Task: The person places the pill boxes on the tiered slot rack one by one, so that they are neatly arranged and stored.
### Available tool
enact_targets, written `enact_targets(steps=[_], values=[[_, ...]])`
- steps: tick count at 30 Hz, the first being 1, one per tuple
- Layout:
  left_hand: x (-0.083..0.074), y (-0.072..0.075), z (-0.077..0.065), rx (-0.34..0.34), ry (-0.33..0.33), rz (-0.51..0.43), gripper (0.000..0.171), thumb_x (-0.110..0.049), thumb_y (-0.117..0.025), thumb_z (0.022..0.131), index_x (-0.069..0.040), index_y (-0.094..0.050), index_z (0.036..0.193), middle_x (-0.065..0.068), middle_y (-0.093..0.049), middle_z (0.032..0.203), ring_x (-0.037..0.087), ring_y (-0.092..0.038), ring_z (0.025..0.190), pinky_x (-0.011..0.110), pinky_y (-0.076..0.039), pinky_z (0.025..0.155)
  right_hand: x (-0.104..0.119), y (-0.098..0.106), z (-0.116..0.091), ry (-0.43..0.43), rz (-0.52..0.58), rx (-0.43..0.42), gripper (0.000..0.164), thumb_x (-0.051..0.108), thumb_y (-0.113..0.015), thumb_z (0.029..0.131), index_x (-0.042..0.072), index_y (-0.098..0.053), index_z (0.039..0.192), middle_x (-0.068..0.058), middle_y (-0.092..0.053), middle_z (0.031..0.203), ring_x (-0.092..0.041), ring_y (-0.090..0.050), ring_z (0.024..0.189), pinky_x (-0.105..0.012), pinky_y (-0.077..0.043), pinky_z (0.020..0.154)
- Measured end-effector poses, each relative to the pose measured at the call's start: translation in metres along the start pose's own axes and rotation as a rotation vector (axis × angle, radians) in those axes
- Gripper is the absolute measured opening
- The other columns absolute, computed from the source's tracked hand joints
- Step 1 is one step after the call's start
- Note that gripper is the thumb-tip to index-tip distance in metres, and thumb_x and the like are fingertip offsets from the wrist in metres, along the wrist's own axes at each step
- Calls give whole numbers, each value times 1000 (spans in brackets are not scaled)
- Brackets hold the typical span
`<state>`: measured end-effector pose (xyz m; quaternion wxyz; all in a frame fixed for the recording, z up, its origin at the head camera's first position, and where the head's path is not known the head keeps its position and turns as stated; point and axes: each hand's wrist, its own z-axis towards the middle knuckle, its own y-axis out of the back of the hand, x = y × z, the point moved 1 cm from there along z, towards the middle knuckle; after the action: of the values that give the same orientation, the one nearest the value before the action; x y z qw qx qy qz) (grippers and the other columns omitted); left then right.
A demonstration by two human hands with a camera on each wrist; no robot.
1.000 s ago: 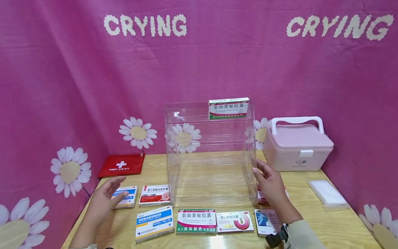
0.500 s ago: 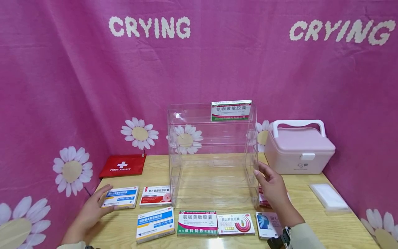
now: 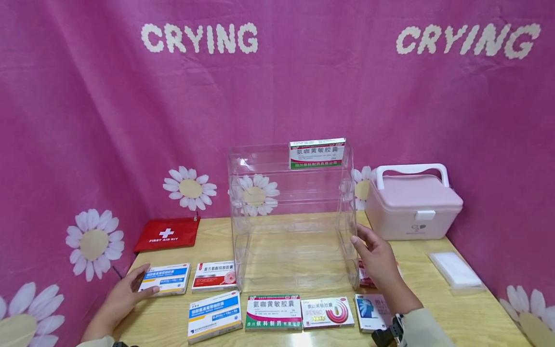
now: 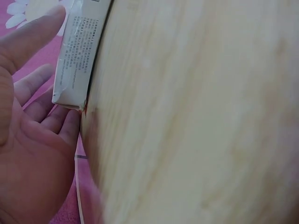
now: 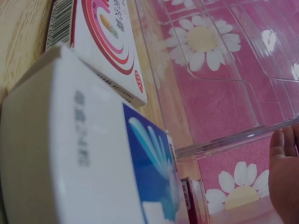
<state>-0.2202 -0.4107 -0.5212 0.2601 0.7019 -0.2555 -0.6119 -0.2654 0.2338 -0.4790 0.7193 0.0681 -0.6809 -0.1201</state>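
My left hand [image 3: 119,301] is at the left end of a blue-and-white medicine box [image 3: 166,278] lying flat on the table. Its thumb reaches the front edge and the other fingers lie by the back corner. In the left wrist view, fairly straight fingers extend around the end of that medicine box [image 4: 77,60]. At the right side wall of a clear tiered display rack [image 3: 290,250], my right hand [image 3: 379,258] rests with thumb and fingertips against the plastic. The right wrist view shows its fingers [image 5: 282,144] beside the rack's edge. One green-and-red medicine box [image 3: 317,155] stands on the top tier.
In front of the rack lie a larger blue-striped box [image 3: 214,315], a green-and-pink box [image 3: 273,312], a red-arc box [image 3: 327,312] and a blue-pictured box [image 3: 373,312]. Behind are a red first aid pouch [image 3: 166,233], a pink medicine case [image 3: 414,202] and a white pad [image 3: 455,270].
My left hand has moved left and down from above the blue-and-white medicine box to its left end. The right hand stays at the rack's side.
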Motion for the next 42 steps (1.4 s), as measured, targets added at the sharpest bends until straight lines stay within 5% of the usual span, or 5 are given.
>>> enact_targets(steps=[11,16,23,33,42], values=[[3,-1,0,15,-53,56,95,-24,-82,99,12,-25,166,41,-35,166,52,-41,149,-7,-26,92,-5,-1,-1,41,2,7,56,36,-59,114,20,-47,166,-6,-47,172,-29,-35,165,-36,-38,125],[4,-1,-2,35,-58,86,97,-28,-81,99,7,-23,168,40,-33,167,52,-37,151,9,-32,107,-5,-1,0,38,1,7,55,34,-59,114,21,-47,166,-5,-46,173,-28,-34,165,-39,-37,126],[4,-3,-7,9,-55,18,105,-24,-86,95,8,-17,168,39,-29,167,54,-36,151,-10,-17,93,-6,-2,1,50,7,-5,54,32,-59,114,18,-49,165,-5,-48,171,-26,-37,164,-28,-40,123],[3,-1,-12,-40,-72,-24,96,-10,-85,95,7,-18,163,41,-43,156,53,-52,142,0,-40,89,-7,-1,0,47,-5,-1,55,34,-58,115,20,-47,167,-4,-44,174,-28,-35,165,-29,-39,123],[3,4,-21,-78,-66,-21,73,6,-67,103,5,-24,162,43,-49,150,48,-63,132,6,-52,87,-7,-1,1,-1,-18,0,55,37,-58,114,26,-46,167,-1,-43,175,-28,-32,166,-40,-37,127]])
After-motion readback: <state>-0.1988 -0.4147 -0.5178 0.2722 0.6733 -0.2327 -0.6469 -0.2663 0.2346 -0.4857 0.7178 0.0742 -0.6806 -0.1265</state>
